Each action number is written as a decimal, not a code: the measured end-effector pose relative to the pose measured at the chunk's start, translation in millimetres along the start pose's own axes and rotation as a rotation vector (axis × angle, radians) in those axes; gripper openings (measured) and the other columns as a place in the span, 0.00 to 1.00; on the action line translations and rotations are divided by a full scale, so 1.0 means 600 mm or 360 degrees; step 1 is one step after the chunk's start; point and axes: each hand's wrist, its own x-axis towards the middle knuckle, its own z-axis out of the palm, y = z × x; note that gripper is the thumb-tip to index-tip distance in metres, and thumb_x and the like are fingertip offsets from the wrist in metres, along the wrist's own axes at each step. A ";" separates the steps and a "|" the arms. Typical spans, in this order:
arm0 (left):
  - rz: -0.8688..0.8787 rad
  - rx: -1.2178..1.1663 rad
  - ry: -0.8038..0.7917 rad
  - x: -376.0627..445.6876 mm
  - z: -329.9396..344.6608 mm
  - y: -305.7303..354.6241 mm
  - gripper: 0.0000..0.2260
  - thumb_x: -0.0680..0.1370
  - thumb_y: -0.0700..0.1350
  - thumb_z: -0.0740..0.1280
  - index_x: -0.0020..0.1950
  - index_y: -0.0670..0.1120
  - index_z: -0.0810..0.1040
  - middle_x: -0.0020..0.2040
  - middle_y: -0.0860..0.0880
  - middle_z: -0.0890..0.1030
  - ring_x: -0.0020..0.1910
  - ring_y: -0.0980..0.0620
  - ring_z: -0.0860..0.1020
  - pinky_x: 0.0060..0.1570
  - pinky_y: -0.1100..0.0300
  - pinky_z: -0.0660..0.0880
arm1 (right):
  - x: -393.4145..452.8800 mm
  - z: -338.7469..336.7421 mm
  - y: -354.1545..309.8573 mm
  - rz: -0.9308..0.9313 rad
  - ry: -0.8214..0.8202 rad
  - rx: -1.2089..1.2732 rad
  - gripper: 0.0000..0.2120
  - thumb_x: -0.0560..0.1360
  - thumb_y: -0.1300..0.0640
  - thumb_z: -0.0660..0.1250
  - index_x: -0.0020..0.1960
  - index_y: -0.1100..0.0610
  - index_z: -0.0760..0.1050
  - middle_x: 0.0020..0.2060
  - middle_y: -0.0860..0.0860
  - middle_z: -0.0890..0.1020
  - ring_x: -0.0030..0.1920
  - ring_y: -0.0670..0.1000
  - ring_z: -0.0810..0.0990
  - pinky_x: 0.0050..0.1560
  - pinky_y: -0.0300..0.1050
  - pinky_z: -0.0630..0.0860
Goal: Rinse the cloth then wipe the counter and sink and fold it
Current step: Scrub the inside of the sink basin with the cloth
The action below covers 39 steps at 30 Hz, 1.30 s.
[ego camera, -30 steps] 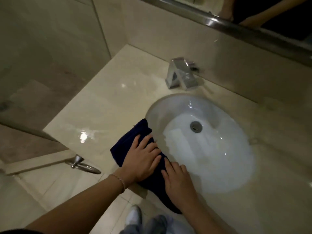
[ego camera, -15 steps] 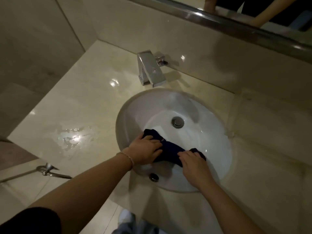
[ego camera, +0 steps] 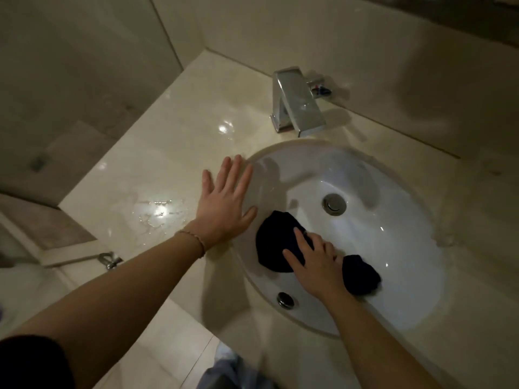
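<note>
Head view: my left hand (ego camera: pixel 224 204) lies flat, fingers spread, on the wet beige counter (ego camera: pixel 157 175) beside the white sink (ego camera: pixel 393 242). My right hand (ego camera: pixel 314 265) presses the dark cloth (ego camera: pixel 273 245) against the sink's near-left wall with straight fingers; the chrome faucet (ego camera: pixel 297 103) stands far behind.

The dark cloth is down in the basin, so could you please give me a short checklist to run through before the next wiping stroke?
1. Cloth inside the sink: ok.
2. Right hand on the cloth, fingers spread over it: ok.
3. Left hand off the cloth, flat at the basin's left rim: ok.
4. Drain uncovered by the cloth: ok.
5. Faucet not running: ok, no stream shows.
6. Counter dry: not ok, a puddle glistens left of the basin.
</note>
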 end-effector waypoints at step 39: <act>-0.0096 -0.0377 0.0118 0.102 -0.025 -0.039 0.30 0.85 0.61 0.42 0.84 0.48 0.42 0.84 0.49 0.41 0.82 0.45 0.36 0.78 0.37 0.38 | 0.003 0.021 -0.117 -0.0071 -0.0381 0.1083 0.13 0.83 0.40 0.56 0.61 0.45 0.71 0.57 0.44 0.77 0.57 0.43 0.76 0.63 0.48 0.73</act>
